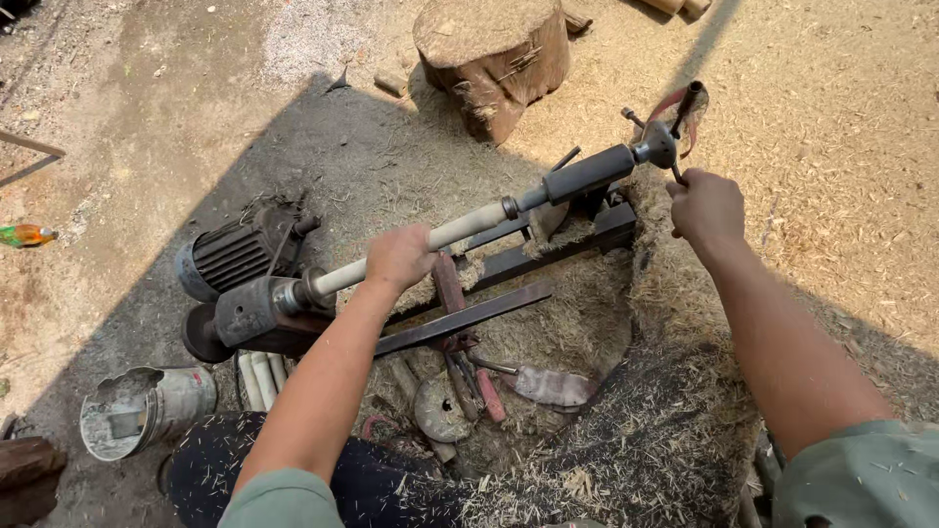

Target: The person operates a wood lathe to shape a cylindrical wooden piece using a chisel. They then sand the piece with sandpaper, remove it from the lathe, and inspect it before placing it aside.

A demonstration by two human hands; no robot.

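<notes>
A small wood lathe (509, 264) stands on the ground among shavings. A pale round wooden rod (460, 227) is mounted between the headstock (256, 311) and the dark tailstock (587, 174). My left hand (399, 256) is wrapped around the rod near its middle. My right hand (706, 207) grips a spoke of the tailstock's crank handle (665, 137) at the far right end. A flat metal tool rest bar (460, 319) runs in front of the rod.
A ribbed electric motor (235, 249) sits left of the headstock. A tree stump (494, 54) stands behind the lathe. A dented metal can (147, 406) lies at lower left. Chisels and a grinding disc (440, 409) lie below the lathe. Thick shavings (636, 430) cover the right.
</notes>
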